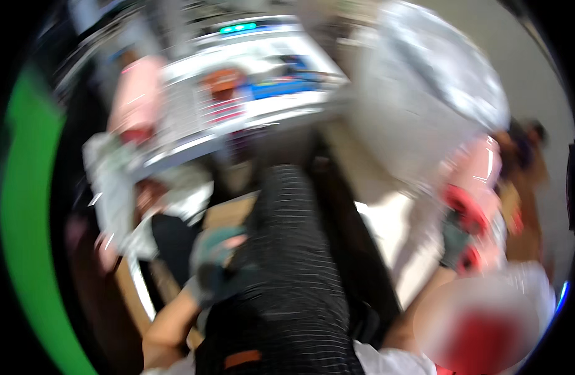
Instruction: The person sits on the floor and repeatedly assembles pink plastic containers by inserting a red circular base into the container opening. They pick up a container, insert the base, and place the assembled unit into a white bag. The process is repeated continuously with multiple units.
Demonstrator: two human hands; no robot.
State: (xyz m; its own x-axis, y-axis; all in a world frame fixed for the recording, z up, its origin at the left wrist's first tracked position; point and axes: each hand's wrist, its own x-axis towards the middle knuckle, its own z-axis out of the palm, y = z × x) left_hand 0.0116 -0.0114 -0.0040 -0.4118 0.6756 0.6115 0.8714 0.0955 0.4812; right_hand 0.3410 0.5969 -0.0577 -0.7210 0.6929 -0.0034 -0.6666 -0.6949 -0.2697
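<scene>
Motion blur smears nearly everything, so I'd slow down and steady the head before closing any grip. My left hand (215, 265), in a grey glove, presses against the black ribbed fabric (287, 250) at centre; whether it pinches the cloth I cannot tell. My right hand (462, 240), gloved too, seems wrapped around a clear plastic bag (471, 175) on the right.
</scene>
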